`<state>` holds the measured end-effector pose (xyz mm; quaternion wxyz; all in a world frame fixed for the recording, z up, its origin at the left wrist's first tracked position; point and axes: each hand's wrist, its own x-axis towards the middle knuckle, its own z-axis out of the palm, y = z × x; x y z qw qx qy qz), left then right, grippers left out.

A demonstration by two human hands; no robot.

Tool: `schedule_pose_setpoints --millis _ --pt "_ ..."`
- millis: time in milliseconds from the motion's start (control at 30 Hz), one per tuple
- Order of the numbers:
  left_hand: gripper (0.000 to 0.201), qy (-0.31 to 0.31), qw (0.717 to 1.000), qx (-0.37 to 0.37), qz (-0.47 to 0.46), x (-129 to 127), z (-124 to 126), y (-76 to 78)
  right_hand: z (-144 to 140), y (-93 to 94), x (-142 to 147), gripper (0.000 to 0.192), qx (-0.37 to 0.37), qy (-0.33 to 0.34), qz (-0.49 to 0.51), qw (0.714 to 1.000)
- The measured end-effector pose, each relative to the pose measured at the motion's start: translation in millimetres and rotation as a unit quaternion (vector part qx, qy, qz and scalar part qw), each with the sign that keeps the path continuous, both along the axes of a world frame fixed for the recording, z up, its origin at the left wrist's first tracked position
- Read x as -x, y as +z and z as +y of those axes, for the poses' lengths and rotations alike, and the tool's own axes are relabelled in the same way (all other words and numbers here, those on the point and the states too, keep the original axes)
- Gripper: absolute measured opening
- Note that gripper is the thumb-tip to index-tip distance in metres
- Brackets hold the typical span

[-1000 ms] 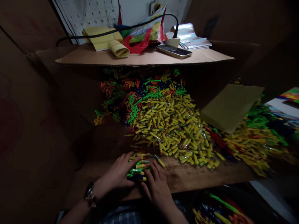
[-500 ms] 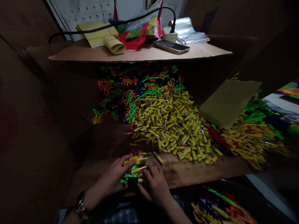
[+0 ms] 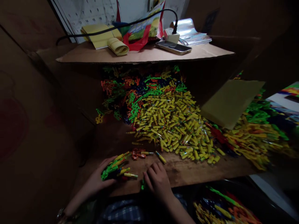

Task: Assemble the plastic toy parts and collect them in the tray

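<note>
My left hand [image 3: 101, 178] is wrapped round a bunch of small yellow tubes with green plastic figures [image 3: 112, 170], some orange and dark blue among them. Tube ends stick out to the right. To its right, my right hand [image 3: 159, 181] is curled over the table's front edge, with a bit of green plastic [image 3: 143, 184] at the thumb. Its fingertips are partly hidden. An orange figure piece [image 3: 138, 154] with a tube attached lies beyond the hands, and a single yellow tube [image 3: 160, 157] lies beside it.
A large pile of yellow tubes [image 3: 173, 124] covers the wooden table [image 3: 184, 172], with coloured plastic figures [image 3: 133, 105] behind. A cardboard shelf [image 3: 144, 57] above carries a phone [image 3: 174, 47] and plug. A yellow card [image 3: 233, 102] leans right; a container of pieces [image 3: 224, 208] sits below.
My left hand has moved left with the bunch, away from my right hand. The right hand has shifted slightly right, with a green piece now at its thumb. The view has shifted slightly.
</note>
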<state>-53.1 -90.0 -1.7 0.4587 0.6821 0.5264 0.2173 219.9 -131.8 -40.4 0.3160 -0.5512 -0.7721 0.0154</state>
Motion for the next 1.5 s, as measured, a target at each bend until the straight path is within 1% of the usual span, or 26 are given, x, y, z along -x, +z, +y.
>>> schedule_pose_setpoints --millis 133,233,333,433,567,700,833,933,1000,1067,1133,1200,1267,1300,1333,1400,1433,1467,1500 --pt "0.076 0.098 0.992 0.054 -0.051 8 -8 0.8 26 7.8 7 0.028 -0.004 -0.024 0.008 1.000" --pt "0.078 0.153 0.986 0.046 -0.057 7 -11 3.0 48 9.5 21 0.024 -0.006 -0.046 -0.003 0.999" --pt "0.076 0.181 0.982 0.027 -0.047 4 -11 6.3 57 4.8 38 0.024 0.000 -0.068 -0.022 0.997" --pt "0.075 0.182 0.982 0.015 -0.041 1 -11 9.9 52 -0.9 50 0.022 0.009 -0.090 -0.026 0.996" --pt "0.072 0.181 0.982 -0.014 -0.042 -2 -13 12.3 38 -1.4 53 0.020 0.014 -0.090 -0.011 0.996" --pt "0.072 0.161 0.986 -0.029 -0.027 -4 -14 9.2 34 -0.2 49 0.024 0.016 -0.091 0.009 0.996" --pt "0.076 0.192 0.980 -0.019 -0.053 -8 -10 3.9 36 0.5 45 0.029 0.023 -0.099 0.053 0.993" --pt "0.079 0.231 0.969 0.012 -0.090 -10 -7 3.5 34 9.8 39 0.032 0.038 -0.110 0.109 0.987" --pt "0.083 0.263 0.956 0.047 -0.119 -14 -7 6.5 28 22.1 31 0.034 0.048 -0.123 0.144 0.981" --pt "0.085 0.283 0.947 0.071 -0.137 -25 -8 11.6 18 36.4 16 0.036 0.057 -0.143 0.169 0.973" --pt "0.082 0.275 0.948 0.079 -0.143 -45 -9 16.3 3 47.9 -7 0.037 0.074 -0.177 0.206 0.960" --pt "0.079 0.225 0.958 0.087 -0.158 -78 -8 17.3 -17 53.9 -42 0.040 0.089 -0.235 0.234 0.939" --pt "0.078 0.136 0.964 0.116 -0.198 -125 -14 13.8 -45 54.9 -87 0.043 0.094 -0.317 0.236 0.914" --pt "0.078 0.078 0.962 0.136 -0.225 -152 -20 10.7 -62 54.1 -110 0.044 0.094 -0.365 0.228 0.898" --pt "0.078 0.029 0.954 0.155 -0.254 -181 -29 6.8 -81 52.5 -133 0.046 0.094 -0.414 0.224 0.877" --pt "0.077 -0.075 0.937 0.195 -0.279 -239 -52 -2.8 -117 46.4 -173 0.049 0.104 -0.506 0.218 0.828" --pt "0.077 -0.113 0.934 0.202 -0.271 -265 -64 -8.2 -133 41.8 -190 0.050 0.111 -0.544 0.216 0.803" --pt "0.079 -0.145 0.939 0.196 -0.240 -289 -76 -13.6 -147 36.2 -203 0.050 0.121 -0.573 0.215 0.781" --pt "0.080 -0.171 0.949 0.171 -0.202 -308 -88 -18.7 -160 29.9 -213 0.050 0.132 -0.591 0.215 0.766"
